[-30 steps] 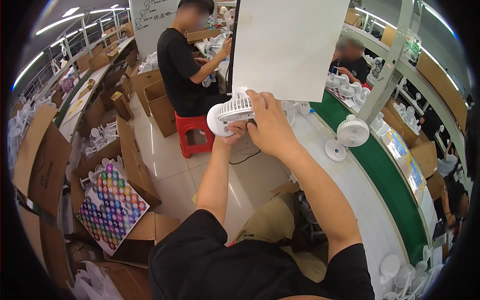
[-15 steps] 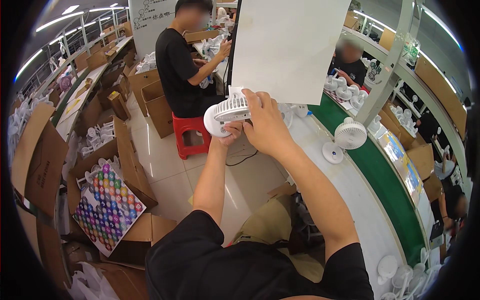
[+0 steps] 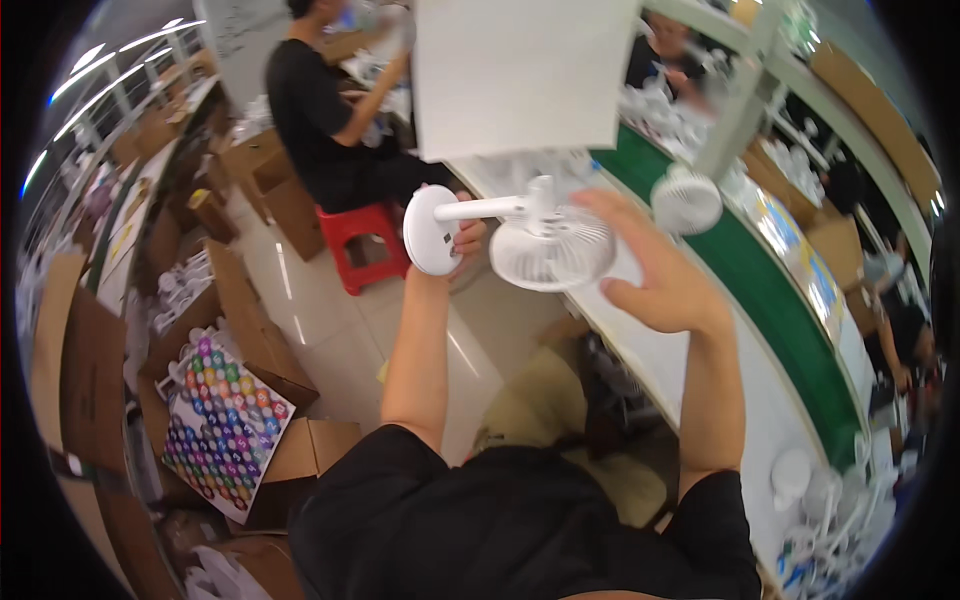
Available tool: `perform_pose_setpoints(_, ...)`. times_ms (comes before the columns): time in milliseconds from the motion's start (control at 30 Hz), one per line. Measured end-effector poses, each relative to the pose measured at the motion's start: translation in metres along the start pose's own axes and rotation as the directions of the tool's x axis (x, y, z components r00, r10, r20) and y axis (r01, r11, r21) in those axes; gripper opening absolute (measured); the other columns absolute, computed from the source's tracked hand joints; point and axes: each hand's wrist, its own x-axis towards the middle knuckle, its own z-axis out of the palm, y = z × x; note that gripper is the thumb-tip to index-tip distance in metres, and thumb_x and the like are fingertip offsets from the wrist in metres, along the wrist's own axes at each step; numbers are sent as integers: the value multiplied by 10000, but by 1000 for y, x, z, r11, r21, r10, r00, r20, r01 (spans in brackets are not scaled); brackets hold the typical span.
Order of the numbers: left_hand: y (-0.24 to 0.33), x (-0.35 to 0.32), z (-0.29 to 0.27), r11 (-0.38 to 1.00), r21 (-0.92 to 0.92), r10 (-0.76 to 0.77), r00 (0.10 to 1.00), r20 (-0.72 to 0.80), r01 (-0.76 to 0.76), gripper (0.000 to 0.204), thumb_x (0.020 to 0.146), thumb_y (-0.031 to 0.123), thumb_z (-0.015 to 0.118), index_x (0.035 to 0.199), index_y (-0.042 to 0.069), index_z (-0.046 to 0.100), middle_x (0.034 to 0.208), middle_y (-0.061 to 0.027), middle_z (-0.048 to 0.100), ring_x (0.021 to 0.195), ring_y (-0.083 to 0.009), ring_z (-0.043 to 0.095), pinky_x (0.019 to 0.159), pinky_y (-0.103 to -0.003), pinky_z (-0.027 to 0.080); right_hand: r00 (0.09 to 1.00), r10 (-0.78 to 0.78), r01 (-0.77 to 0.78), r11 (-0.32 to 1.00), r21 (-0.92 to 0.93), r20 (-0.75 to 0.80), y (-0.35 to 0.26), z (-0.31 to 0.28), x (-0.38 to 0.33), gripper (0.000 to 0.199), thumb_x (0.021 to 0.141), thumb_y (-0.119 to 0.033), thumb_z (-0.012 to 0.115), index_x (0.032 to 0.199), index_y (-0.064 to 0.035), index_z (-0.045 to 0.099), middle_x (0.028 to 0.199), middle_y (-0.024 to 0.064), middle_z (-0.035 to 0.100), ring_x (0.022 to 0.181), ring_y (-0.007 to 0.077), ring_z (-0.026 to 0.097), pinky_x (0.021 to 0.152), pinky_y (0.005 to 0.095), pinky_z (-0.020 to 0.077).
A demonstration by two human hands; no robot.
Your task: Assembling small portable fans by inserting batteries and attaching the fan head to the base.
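I'm seeing brown cardboard boxes (image 3: 265,175) lining the floor at left, one open box (image 3: 300,460) lying beside a sheet of coloured dots (image 3: 222,425). A blank white board (image 3: 520,75) is hanging overhead, centre.

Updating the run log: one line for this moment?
left hand: grips white fan by base | right hand: open beside fan head | second fan: on green belt
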Motion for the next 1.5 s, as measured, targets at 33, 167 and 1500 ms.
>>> perform_pose_setpoints(33,-19,6,4,998,-52,-34,999,-22,33,362,932,347,519,1052,20,617,848,-95,590,633,-140,476,494,-255,431,998,65,-65,998,1,-8,-10,-3,-13,658,719,-56,586,1361,-28,449,1357,185,464,1221,389,463,1008,427,389)
perform_pose_setpoints(167,-97,30,39,621,769,-7,982,-191,154,428,953,456,477,911,46,591,795,-52,577,654,-122,484,551,-232,432,956,283,-286,836,-469,-78,-59,-2,-49,674,743,-86,587,1399,-60,434,1405,165,452,1255,354,442,1041,401,377)
perform_pose_setpoints(1500,-334,133,-11,-486,874,-351,915,-197,2,940,633,240,826,1428,30,369,1307,-230,465,1182,-392,497,1042,-430,393,385,550,-918,149,-367,-741,68,-73,-275,147,824,-66,582,948,11,601,829,220,671,701,357,658,623,431,513)
